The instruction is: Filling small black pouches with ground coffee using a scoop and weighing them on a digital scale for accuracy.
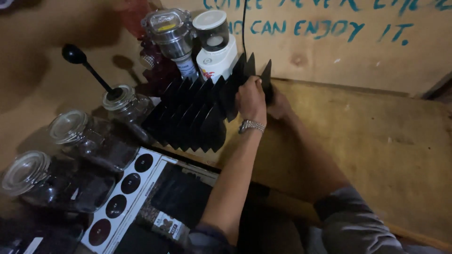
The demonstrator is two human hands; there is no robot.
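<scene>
Left hand [251, 98] pinches rack [197, 115] end plate; right hand [278, 104] behind, grip unclear. Keep rack square, slide slow, clear of jars [123, 101] and grinder [217, 47].

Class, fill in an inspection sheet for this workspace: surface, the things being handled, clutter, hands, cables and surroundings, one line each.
Surface: wooden counter, dimly lit.
Things handled: black folded rack of upright fins, standing on the counter.
Clutter: three lidded glass jars with dark contents, a metal grinder with clear lid, a white grinder, a black-knobbed handle, a white card with dark round spots.
Hands: left hand, with a metal wristwatch, grips the rack's end fins; right hand is behind them, mostly hidden.
Cables: one dark cable down the wall.
Surroundings: wooden wall panel with blue painted lettering.
</scene>
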